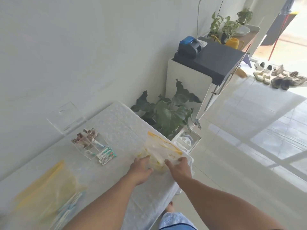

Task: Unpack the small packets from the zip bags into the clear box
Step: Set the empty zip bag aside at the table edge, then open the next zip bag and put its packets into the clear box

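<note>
Both hands were on a zip bag (pixel 163 149) with a yellow seal strip, lying near the right-hand edge of the cloth-covered table (pixel 116 123), close to its front right corner. The left hand (pixel 141 169) pressed on the bag's lower left part with fingers curled onto the plastic; the right hand (pixel 180 168) pinched the bag's near right corner between thumb and fingers. Pale yellow packets (pixel 157 164) showed through the plastic between the two hands, and the seal lay at the far side, away from the person; whether it was open could not be told.

The clear box (pixel 89 146) stood toward the table's middle, near the wall edge, with brown packets upright in one compartment and green-and-white sachets (pixel 107 156) lying just beside its front. A second zip bag (pixel 48 188), blurred, lay at the front left part of the table.

To do this step well, the bag would probably best be turned so the seal faced the hands, one hand gripping each lip, pulled apart steadily while kept over the table, since the edge was near and loose packets could slide off.
</note>
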Demonstrator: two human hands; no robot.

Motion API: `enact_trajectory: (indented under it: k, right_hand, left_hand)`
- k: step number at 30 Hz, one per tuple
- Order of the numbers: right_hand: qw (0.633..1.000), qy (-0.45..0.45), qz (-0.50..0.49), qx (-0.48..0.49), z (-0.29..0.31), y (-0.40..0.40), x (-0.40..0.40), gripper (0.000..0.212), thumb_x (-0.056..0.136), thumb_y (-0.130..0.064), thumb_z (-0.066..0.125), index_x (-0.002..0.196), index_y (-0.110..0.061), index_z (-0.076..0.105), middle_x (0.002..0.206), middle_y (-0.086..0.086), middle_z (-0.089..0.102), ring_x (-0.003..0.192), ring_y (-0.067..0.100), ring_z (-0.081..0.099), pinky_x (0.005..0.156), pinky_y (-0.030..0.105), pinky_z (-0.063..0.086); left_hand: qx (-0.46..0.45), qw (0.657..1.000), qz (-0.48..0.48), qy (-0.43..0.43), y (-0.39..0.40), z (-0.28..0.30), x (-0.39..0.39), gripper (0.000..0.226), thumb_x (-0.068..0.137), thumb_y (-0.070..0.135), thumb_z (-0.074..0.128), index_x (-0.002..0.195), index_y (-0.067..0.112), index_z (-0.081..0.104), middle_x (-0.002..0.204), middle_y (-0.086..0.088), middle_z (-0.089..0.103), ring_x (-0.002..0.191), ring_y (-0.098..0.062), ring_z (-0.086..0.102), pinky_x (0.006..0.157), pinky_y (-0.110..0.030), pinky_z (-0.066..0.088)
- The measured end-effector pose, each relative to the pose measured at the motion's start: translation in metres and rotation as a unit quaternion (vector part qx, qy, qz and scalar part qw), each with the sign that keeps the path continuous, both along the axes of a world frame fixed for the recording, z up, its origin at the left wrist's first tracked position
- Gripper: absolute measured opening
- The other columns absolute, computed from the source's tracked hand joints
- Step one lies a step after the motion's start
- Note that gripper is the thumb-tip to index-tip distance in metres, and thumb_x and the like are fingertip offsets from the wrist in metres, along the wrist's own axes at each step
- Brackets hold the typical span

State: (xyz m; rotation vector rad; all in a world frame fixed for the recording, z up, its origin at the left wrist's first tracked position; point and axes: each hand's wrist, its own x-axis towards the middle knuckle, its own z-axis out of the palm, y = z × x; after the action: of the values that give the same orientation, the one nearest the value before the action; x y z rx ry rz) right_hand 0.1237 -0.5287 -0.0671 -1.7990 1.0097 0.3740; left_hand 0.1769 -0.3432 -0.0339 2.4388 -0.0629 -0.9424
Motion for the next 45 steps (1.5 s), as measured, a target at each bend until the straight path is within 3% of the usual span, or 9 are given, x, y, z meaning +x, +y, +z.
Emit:
enact_trajectory:
  k: [3, 7, 13, 19, 27, 32, 36, 41, 45]
  right_hand:
    - [0.998, -0.041, -0.042, 0.012, 0.006, -0.001, -0.007, 0.065, 0.09, -0.071, 0.059, 0.133, -0.025, 0.04, 0.114, 0.0, 0.063, 0.103, 0.024, 0.06, 0.089, 0.038, 0.046]
    - [0.998, -0.043, 0.015, -0.049, 0.014, 0.001, -0.027, 0.053, 0.101, -0.065, 0.035, 0.095, -0.017, 0.057, 0.093, 0.002, 0.066, 0.083, 0.018, 0.06, 0.082, 0.041, 0.051]
    - [0.969, -0.046, 0.2, -0.135, 0.004, 0.062, -0.044, 0.064, 0.102, -0.064, 0.028, 0.072, -0.017, 0.061, 0.075, -0.001, 0.068, 0.072, 0.017, 0.064, 0.071, 0.037, 0.053]
    - [0.906, -0.044, 0.399, -0.131, 0.005, 0.145, -0.039, 0.059, 0.104, -0.06, 0.033, 0.064, -0.02, 0.052, 0.068, -0.003, 0.06, 0.065, 0.017, 0.058, 0.06, 0.034, 0.039]
    - [0.828, -0.055, 0.542, -0.134, 0.012, 0.237, -0.016, 0.028, 0.097, -0.043, 0.048, 0.084, -0.022, 0.061, 0.084, -0.003, 0.066, 0.079, 0.023, 0.061, 0.066, 0.031, 0.046]
    - [0.808, -0.056, 0.578, -0.105, 0.019, 0.267, 0.005, 0.019, 0.097, -0.038, 0.048, 0.094, -0.024, 0.061, 0.095, -0.002, 0.068, 0.086, 0.022, 0.065, 0.071, 0.032, 0.051]
    - [0.799, -0.074, 0.588, -0.099, 0.022, 0.287, 0.02, 0.016, 0.096, -0.032, 0.049, 0.099, -0.02, 0.059, 0.102, 0.001, 0.066, 0.089, 0.022, 0.064, 0.076, 0.035, 0.054]
    - [0.796, -0.07, 0.591, -0.104, 0.018, 0.311, 0.037, 0.045, 0.101, -0.034, 0.053, 0.142, -0.016, 0.047, 0.138, 0.01, 0.046, 0.107, 0.03, 0.064, 0.082, 0.032, 0.047]
    - [0.814, -0.049, 0.577, -0.046, 0.014, 0.328, 0.045, 0.064, 0.099, -0.035, 0.057, 0.156, -0.014, 0.036, 0.149, 0.009, 0.05, 0.118, 0.031, 0.064, 0.095, 0.042, 0.058]
  left_hand:
    - [-0.056, 0.99, 0.12, -0.046, 0.005, 0.002, 0.002, 0.05, 0.093, 0.023, 0.06, 0.143, 0.022, 0.054, 0.141, -0.01, 0.051, 0.128, -0.025, 0.056, 0.109, -0.032, 0.043]
    - [-0.095, 0.973, 0.207, -0.048, 0.032, 0.0, -0.007, 0.036, 0.093, 0.018, 0.059, 0.128, 0.019, 0.065, 0.126, -0.005, 0.065, 0.117, -0.02, 0.062, 0.099, -0.03, 0.048]
    - [-0.098, 0.931, 0.348, -0.049, 0.093, -0.023, -0.069, 0.023, 0.091, 0.012, 0.06, 0.111, 0.02, 0.07, 0.111, -0.004, 0.073, 0.099, -0.019, 0.066, 0.085, -0.024, 0.046]
    - [-0.087, 0.874, 0.476, -0.053, 0.165, -0.028, -0.128, 0.015, 0.089, 0.018, 0.061, 0.094, 0.03, 0.069, 0.094, 0.002, 0.074, 0.085, -0.018, 0.072, 0.081, -0.033, 0.058]
    - [-0.041, 0.795, 0.602, -0.057, 0.229, -0.025, -0.197, 0.018, 0.095, 0.019, 0.054, 0.101, 0.024, 0.07, 0.102, 0.004, 0.069, 0.09, -0.015, 0.065, 0.072, -0.029, 0.052]
    - [-0.022, 0.771, 0.635, -0.048, 0.246, -0.024, -0.217, 0.023, 0.098, 0.022, 0.05, 0.109, 0.023, 0.07, 0.105, 0.005, 0.068, 0.088, -0.012, 0.064, 0.068, -0.027, 0.05]
    - [-0.019, 0.754, 0.655, -0.044, 0.259, -0.023, -0.211, 0.025, 0.097, 0.023, 0.051, 0.112, 0.019, 0.071, 0.109, 0.0, 0.069, 0.096, -0.021, 0.065, 0.078, -0.03, 0.053]
    - [-0.037, 0.739, 0.671, -0.051, 0.275, -0.025, -0.195, 0.026, 0.093, 0.021, 0.058, 0.118, 0.017, 0.068, 0.12, -0.005, 0.069, 0.101, -0.025, 0.065, 0.089, -0.036, 0.057]
    - [-0.123, 0.709, 0.693, -0.047, 0.291, -0.025, -0.178, 0.064, 0.092, 0.023, 0.066, 0.151, 0.014, 0.041, 0.149, -0.007, 0.05, 0.118, -0.029, 0.061, 0.097, -0.042, 0.056]
